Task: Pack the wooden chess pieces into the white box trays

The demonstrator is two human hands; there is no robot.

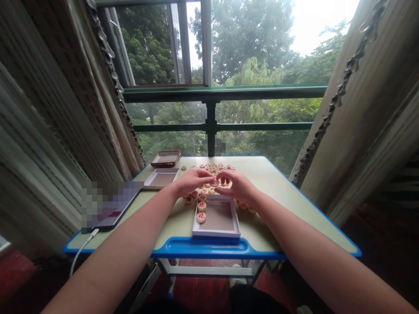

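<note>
Over the middle of the table, my left hand [197, 179] and my right hand [238, 185] meet at one round xiangqi piece [214, 182] with a red character. The left fingertips pinch its left side. My right thumb and curled fingers close around its right side. Just below is a shallow white box lid [236, 220] with a grey-brown inside. Along its left edge stand several red-character pieces, the nearest being a xiangqi piece [201, 217]. More pieces lie beneath and beyond my hands, partly hidden by them.
A spread of xiangqi pieces [214, 167] lies toward the table's far edge. At the left are another white tray [163, 178], a brown box [166, 158] and a laptop [122, 209] with a white cable [83, 246]. The table [281, 192] has a blue rim and stands by a window.
</note>
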